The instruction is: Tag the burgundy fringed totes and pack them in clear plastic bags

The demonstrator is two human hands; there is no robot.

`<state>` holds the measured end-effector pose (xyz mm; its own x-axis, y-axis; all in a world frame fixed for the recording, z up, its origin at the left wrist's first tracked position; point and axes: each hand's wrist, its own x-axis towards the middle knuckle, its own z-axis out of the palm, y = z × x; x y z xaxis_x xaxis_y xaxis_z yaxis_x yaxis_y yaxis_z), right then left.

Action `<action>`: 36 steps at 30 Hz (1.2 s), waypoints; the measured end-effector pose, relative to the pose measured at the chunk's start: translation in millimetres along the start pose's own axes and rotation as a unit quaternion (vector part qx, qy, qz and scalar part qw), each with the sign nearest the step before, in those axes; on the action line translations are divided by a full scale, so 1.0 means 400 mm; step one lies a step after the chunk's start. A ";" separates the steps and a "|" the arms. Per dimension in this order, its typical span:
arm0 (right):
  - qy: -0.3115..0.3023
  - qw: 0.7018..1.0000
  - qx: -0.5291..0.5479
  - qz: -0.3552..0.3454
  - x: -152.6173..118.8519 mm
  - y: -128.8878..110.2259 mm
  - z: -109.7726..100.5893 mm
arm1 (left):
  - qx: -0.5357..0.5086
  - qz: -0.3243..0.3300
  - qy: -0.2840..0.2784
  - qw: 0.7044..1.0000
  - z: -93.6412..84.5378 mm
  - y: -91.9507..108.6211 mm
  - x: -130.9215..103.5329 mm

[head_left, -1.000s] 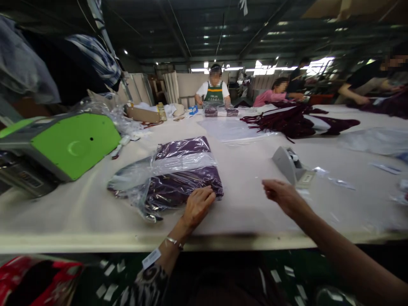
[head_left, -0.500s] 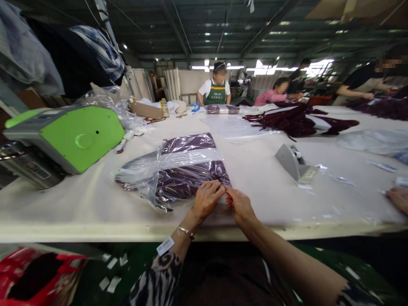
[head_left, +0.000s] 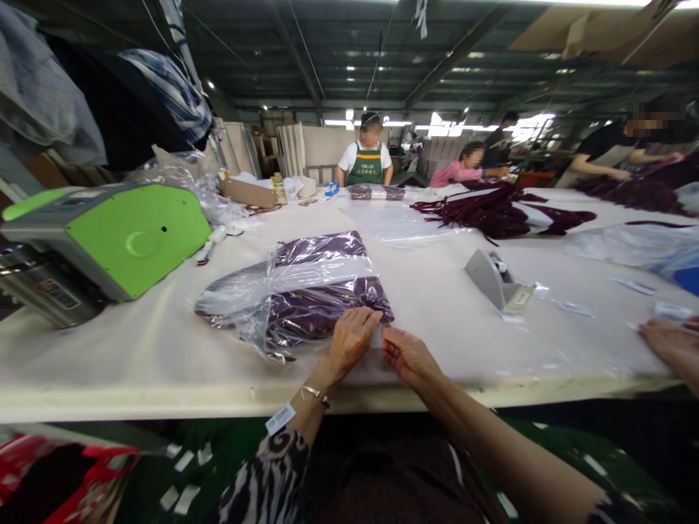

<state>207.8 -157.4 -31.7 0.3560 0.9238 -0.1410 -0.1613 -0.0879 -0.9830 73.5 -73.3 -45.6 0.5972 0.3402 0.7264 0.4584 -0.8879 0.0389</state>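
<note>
A folded maroon garment [head_left: 311, 309] lies on the table inside a clear plastic bag [head_left: 232, 291], a pale band across its middle. My left hand [head_left: 352, 338] is closed at the bag's near right corner, fingertips on the plastic. Just right of that corner, my right hand [head_left: 407, 355] is pinched, its thumb and forefinger pressed together. A small whitish, see-through patch shows between the two hands, but I cannot tell what it is. A white label [head_left: 280, 419] is stuck to my left forearm near the bracelet.
A tape dispenser [head_left: 496, 284] stands to the right. At left are a green-sided machine [head_left: 136, 236] and a steel flask [head_left: 49, 287]. Maroon fringed garments [head_left: 491, 207] lie farther back. A co-worker's hand [head_left: 671, 342] rests at the right edge; other people stand across the table [head_left: 431, 320].
My right hand has drawn slightly down and away from the bag's corner, widening the space between my hands. The co-worker's hand at right has come further into view. The view has shifted slightly.
</note>
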 end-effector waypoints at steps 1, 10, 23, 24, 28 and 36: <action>-0.001 0.999 0.033 0.020 -0.002 -0.007 -0.001 | 0.004 -0.007 0.002 1.000 -0.005 -0.003 0.010; 0.042 0.990 0.132 -0.009 0.027 -0.057 0.047 | -0.005 -0.095 -0.046 0.994 -0.092 -0.016 0.109; 0.008 0.737 -0.404 -0.541 0.080 -0.120 -0.020 | -0.091 -0.131 -0.031 0.987 -0.173 -0.021 0.024; -0.014 0.680 -0.427 -0.596 0.084 -0.131 -0.022 | -0.082 -0.117 -0.031 0.989 -0.176 -0.016 0.003; -0.150 0.545 -0.446 -0.694 0.083 -0.136 0.014 | 0.025 -0.072 -0.002 0.997 -0.179 0.009 -0.083; -0.337 0.522 -0.404 -0.671 -0.012 -0.062 0.211 | 0.195 -0.011 -0.041 0.980 -0.377 -0.086 -0.449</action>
<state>132.4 -128.0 3.3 -0.8000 0.2515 0.5448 0.3540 0.9309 0.0901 -148.9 -150.7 -73.8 0.6277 0.3953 0.6706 0.6792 -0.6991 -0.2237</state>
